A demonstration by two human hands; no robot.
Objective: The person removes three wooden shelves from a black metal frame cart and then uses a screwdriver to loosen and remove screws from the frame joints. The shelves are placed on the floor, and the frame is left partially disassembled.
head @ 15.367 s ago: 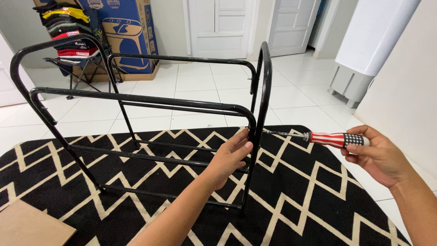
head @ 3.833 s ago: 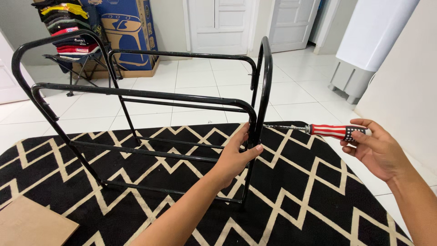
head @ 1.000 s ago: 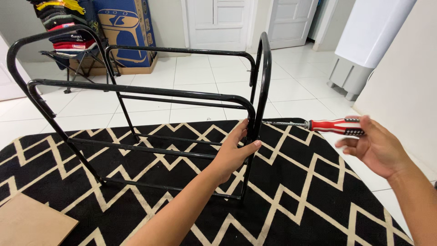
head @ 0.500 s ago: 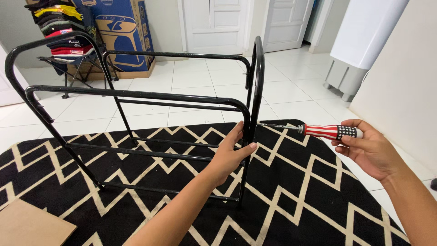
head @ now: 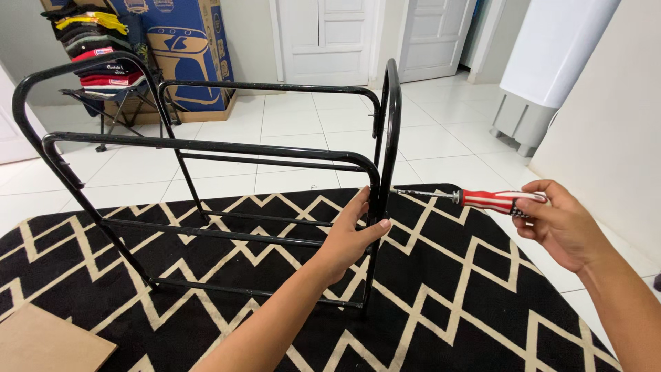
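Note:
A black tubular metal rack frame (head: pixel 206 146) stands upright on a black rug with a cream zigzag pattern (head: pixel 441 289). My left hand (head: pixel 351 234) grips the frame's right upright post just below the joint with the top crossbar. My right hand (head: pixel 561 224) holds a screwdriver (head: pixel 475 200) with a red and white striped handle. Its shaft lies level and its tip touches the right side of the post at the joint.
A brown cardboard sheet (head: pixel 48 341) lies at the rug's near left corner. A blue and brown cardboard box (head: pixel 182 48) and a folding stool stacked with caps (head: pixel 96 62) stand at the back left. White doors (head: pixel 330 38) are behind, a white appliance (head: pixel 551 62) at right.
The view has shifted slightly. My right hand has kept the screwdriver at the post joint, turning on its handle. My left hand stays on the post.

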